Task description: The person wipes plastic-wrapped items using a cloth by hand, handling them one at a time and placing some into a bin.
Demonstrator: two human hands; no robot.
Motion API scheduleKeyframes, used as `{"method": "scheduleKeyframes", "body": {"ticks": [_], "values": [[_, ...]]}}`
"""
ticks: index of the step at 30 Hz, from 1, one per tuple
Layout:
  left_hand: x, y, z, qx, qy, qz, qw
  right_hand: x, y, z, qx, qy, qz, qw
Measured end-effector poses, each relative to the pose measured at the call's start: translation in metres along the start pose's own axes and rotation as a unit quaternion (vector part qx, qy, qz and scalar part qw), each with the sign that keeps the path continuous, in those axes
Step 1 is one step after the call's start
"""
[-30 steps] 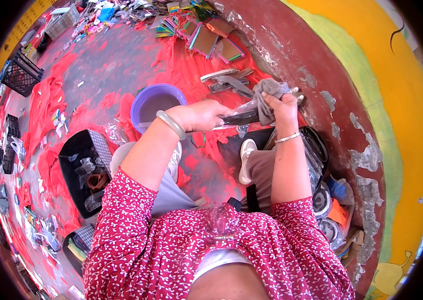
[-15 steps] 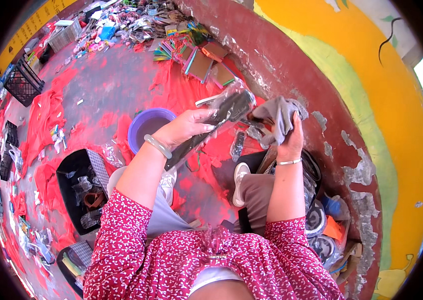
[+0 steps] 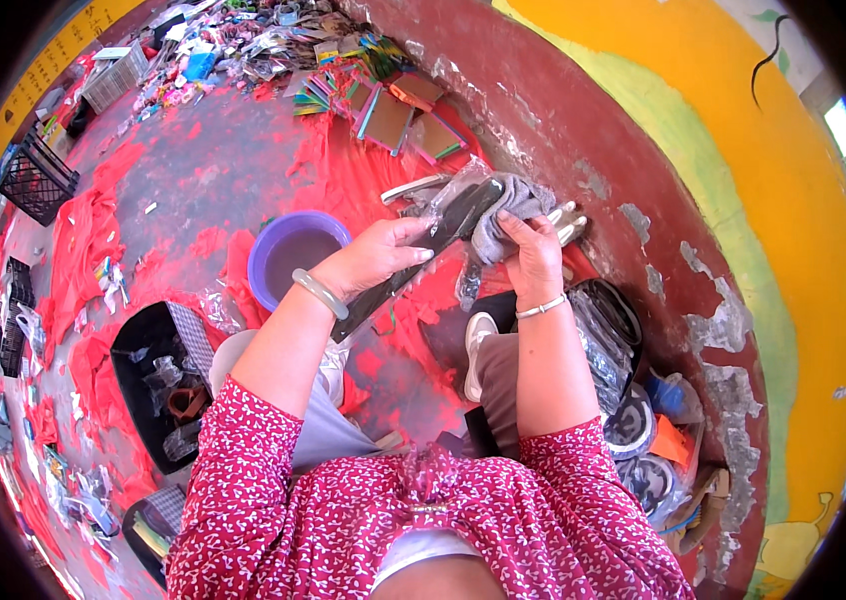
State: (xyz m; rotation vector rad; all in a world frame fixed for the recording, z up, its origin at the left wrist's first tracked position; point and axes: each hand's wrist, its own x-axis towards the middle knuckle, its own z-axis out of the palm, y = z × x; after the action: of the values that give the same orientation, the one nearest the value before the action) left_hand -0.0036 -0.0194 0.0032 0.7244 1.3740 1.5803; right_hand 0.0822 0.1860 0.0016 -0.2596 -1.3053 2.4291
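Note:
My left hand (image 3: 375,260) grips a long, flat, dark strip (image 3: 462,213) in clear plastic wrap, thumb on top; its exact kind does not show. It slants from my left wrist up to the right. In my right hand (image 3: 537,258) is a crumpled grey cloth (image 3: 515,196), pressed round the strip's far end. The fingers are closed on the cloth and partly hidden by it. Below and beyond the hands lie more plastic-wrapped dark pieces. A purple basin (image 3: 261,262) of murky water stands left of my left hand.
By my left leg stands a black bin (image 3: 140,415) of wrapped items. Another open black bag or bin (image 3: 608,300) with wrapped pieces sits on my right, near the peeling red wall (image 3: 593,130). Stacked notebooks (image 3: 389,122) and a heap of goods lie further off; a black crate (image 3: 38,180) stands left.
My right hand has brought the grey cloth left and slightly down, from beside the wrapped strip onto its far end. The left hand keeps its grip almost in place.

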Motion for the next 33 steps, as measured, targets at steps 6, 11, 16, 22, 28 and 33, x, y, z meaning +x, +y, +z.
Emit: {"method": "scheduleKeyframes", "body": {"ticks": [6,11,16,22,28,33], "values": [[-0.002,0.000,0.003,0.006,0.007,0.001,1.000,0.004,0.002,-0.010,-0.053,0.075,-0.015,0.996],[-0.001,0.003,0.007,-0.044,0.000,0.001,0.999,0.009,0.001,-0.024,0.056,0.029,0.021,0.998],[-0.009,0.011,-0.005,-0.083,0.025,0.015,0.996,0.021,-0.014,-0.053,0.167,0.189,-0.026,0.967],[-0.015,0.006,-0.028,-0.176,0.035,0.035,0.983,0.014,-0.022,-0.047,0.173,0.105,-0.024,0.979],[-0.006,0.003,-0.007,-0.144,0.007,0.000,0.990,0.004,-0.012,-0.003,0.014,0.021,0.016,1.000],[-0.001,-0.002,0.006,-0.107,0.007,0.002,0.994,0.007,-0.005,0.006,-0.023,0.053,0.015,0.998]]}}
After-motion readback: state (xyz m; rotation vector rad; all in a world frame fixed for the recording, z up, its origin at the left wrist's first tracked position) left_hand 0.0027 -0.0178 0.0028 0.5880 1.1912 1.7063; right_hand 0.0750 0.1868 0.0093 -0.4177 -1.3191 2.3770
